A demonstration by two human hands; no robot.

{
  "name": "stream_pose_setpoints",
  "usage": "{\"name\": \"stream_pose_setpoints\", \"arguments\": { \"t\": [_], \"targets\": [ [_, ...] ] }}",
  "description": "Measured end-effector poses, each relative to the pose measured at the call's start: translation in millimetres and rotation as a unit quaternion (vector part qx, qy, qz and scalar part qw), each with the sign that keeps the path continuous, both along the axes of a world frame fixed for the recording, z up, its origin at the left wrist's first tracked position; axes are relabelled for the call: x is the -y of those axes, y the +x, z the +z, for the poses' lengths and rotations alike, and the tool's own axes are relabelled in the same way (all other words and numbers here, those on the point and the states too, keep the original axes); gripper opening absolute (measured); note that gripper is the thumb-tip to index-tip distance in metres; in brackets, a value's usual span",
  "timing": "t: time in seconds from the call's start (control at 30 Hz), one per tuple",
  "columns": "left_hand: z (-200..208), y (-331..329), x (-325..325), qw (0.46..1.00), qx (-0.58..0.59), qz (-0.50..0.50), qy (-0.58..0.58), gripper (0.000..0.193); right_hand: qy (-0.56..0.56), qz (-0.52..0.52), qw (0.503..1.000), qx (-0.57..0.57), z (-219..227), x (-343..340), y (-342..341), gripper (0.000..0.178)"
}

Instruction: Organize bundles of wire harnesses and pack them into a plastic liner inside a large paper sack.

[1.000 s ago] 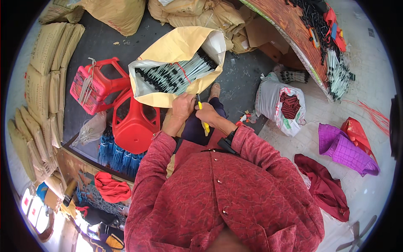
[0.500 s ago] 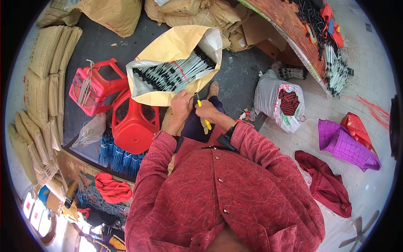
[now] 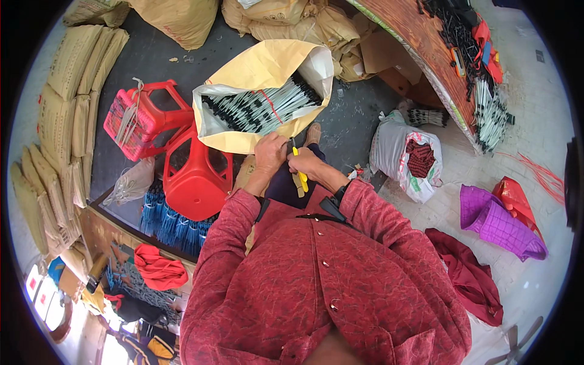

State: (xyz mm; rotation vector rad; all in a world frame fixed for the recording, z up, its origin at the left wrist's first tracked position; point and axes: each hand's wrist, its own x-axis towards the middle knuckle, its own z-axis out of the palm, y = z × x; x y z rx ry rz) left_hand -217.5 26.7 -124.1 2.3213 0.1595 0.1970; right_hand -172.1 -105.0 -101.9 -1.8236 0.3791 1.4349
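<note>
Gripping a yellow-handled tool (image 3: pixel 303 180), the right hand (image 3: pixel 307 162) sits just beside the near rim of the paper sack (image 3: pixel 250 66); the left hand (image 3: pixel 269 153) curls there, perhaps steadying it, its hold unclear. Inside the sack, a red tie (image 3: pixel 271 106) seemingly bundles pale rods (image 3: pixel 293 101).

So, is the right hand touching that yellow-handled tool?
Touching: the head view shows the right hand gripping the yellow-handled tool, yellow showing above and below.

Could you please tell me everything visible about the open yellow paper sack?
Creased outside and white-lined, the yellow paper sack gapes open beside a red plastic stool, its base hidden. The left hand is at its near rim, grip unclear. Inside lies a bundle of pale rods with black parts, crossed by a red band.
</note>
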Motion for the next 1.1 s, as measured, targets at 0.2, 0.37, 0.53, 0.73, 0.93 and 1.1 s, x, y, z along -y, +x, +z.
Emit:
{"name": "stream_pose_setpoints", "arguments": {
  "t": [0.2,0.37,0.53,0.73,0.93,1.1],
  "targets": [
    [3.1,-4.7,-1.8,0.998,-0.045,0.016,0.034,0.003,0.115,0.129,0.968,0.180,31.6,12.4,5.9,0.013],
    [3.9,-11.3,8.5,0.998,-0.042,0.026,-0.040,0.004,0.064,0.168,0.914,0.365,59.2,-4.6,40.9,0.026],
    [-4.6,-9.0,8.1,0.997,-0.022,0.031,-0.062,0.005,0.030,0.303,0.924,0.232,66.9,-36.7,85.6,0.029],
    [-6.1,-11.0,5.8,0.996,-0.069,0.025,-0.042,0.005,0.053,0.534,0.814,0.221,-5.9,-85.7,135.0,0.033],
    [-1.2,-2.8,12.9,0.990,-0.123,0.037,-0.062,0.005,-0.008,0.619,0.741,0.260,-46.7,-128.0,198.8,0.035],
    [0.5,-17.2,20.1,0.988,-0.134,0.072,-0.042,0.005,-0.010,0.421,0.746,0.516,-3.3,-186.2,232.9,0.032]
  ]
}}
